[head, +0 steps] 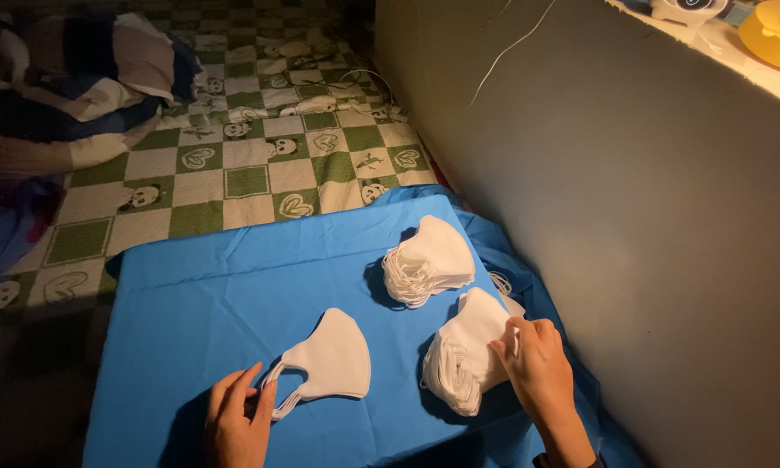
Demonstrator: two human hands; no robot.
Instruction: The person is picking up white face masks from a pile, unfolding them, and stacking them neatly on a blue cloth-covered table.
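Observation:
Three lots of white folded face masks lie on a blue cloth point(234, 286). My left hand point(238, 420) rests at the near edge, its fingertips on the ear loops of a small flat pile of masks point(334, 355). My right hand point(537, 368) pinches the top mask of a thick stack of masks point(459, 360) on the right. A second thick stack of masks point(429, 260) sits farther back, untouched.
A green and white checked bedsheet point(260, 165) with animal prints spreads beyond the cloth. Crumpled bedding point(69, 78) lies at the far left. A grey wall point(633, 199) runs close along the right, with a thin white cord point(507, 48) hanging on it.

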